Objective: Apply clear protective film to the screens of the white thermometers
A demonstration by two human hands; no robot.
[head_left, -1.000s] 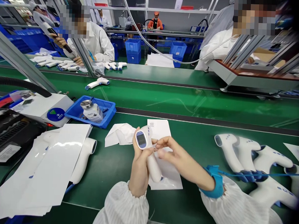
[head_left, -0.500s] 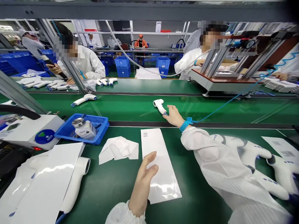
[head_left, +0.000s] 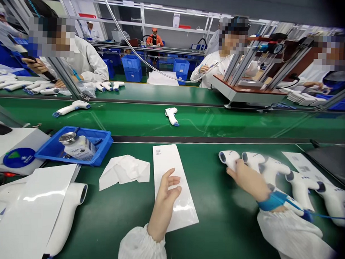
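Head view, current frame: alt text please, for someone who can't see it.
A person's right hand grasps a white gun-shaped device beside similar ones on a green bench. The left hand, open and empty, is over a white sheet. Beyond, two more devices lie on a green strip.

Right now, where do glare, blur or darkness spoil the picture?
Head view: glare streaks the white sheets and the lower end of the white card; head view: the right grip looks slightly soft, perhaps motion; head view: the frame's right edge goes black.

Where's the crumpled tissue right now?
In the head view, the tissue is left of centre on the green table, between the blue tray and the left hand.
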